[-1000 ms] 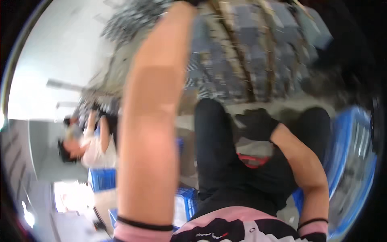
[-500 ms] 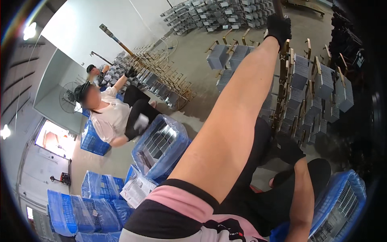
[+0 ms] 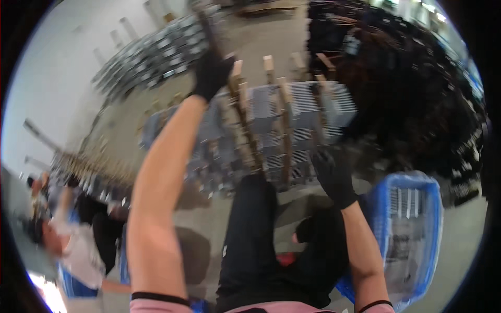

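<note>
My left hand (image 3: 211, 75), in a black glove, is closed around the upright pole (image 3: 206, 28) of a hanging rack. Grey finned metal blocks (image 3: 302, 104), like heat sinks, hang from the rack's brass-coloured hooks (image 3: 268, 68) in several tiers. My right hand (image 3: 335, 177), also in a black glove, is just below the blocks on the rack's right side. Its fingers look stretched out toward them, though motion blurs the tips; no held thing shows. Whether it touches a block, I cannot tell.
By my right leg stands a blue plastic crate (image 3: 436, 224) lined with clear film, with finned blocks and paper inside. Dark racks (image 3: 386, 78) fill the right side. Stacked grey parts (image 3: 156, 52) stand at the back left. A co-worker (image 3: 73, 245) sits at the left.
My view has swung right, bringing the rack to the middle and the co-worker to the left edge. My right hand has risen from my lap to the blocks; my left still holds the pole.
</note>
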A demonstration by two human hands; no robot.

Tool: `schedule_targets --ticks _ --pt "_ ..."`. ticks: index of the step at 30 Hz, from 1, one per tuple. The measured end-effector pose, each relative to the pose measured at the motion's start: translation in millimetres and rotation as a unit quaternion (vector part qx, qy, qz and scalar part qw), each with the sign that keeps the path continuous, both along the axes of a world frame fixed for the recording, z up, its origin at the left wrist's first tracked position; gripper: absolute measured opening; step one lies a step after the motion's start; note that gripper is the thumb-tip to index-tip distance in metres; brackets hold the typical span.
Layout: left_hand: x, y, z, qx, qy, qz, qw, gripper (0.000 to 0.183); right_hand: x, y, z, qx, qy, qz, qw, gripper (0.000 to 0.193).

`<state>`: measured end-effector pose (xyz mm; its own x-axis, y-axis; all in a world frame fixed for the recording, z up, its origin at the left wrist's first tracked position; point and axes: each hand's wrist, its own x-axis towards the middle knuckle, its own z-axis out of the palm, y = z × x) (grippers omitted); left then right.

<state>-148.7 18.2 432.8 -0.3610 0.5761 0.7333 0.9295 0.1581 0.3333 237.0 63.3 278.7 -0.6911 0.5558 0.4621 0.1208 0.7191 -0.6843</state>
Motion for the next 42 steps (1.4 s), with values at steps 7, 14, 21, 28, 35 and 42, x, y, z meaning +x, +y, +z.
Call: schedule_targets --ticks 7,14,21,28,35,42 --pt "106.7 -53.8 35.9 -0.115 0.211 0.003 0.971 0.041 30.9 73.8 53.8 -0.12 0.256 -0.171 0.944 0.037" --pt "203.1 39.1 11.2 -0.07 0.265 -0.238 0.932 0.041 -2.1 112.5 77.4 -0.402 0.149 -0.033 0.903 0.038" --pt "249.9 90.1 2.3 -0.271 0.33 -0.156 0.891 0.015 -9.3 133.0 54.0 -0.254 0.094 0.046 0.962 0.03" --pt "258.3 85.3 -3.6 -0.27 0.367 -0.119 0.882 0.013 -16.1 110.6 66.0 -0.392 0.147 -0.03 0.907 0.031" --pt "239.3 58.9 -17.1 -0.142 0.35 -0.118 0.918 0.044 -9.7 114.9 50.4 -0.621 0.316 0.081 0.712 0.041" --pt "267.0 -22.7 -51.0 0.008 -0.105 -0.339 0.935 0.062 49.3 55.5 84.3 -0.554 0.336 0.068 0.759 0.044"
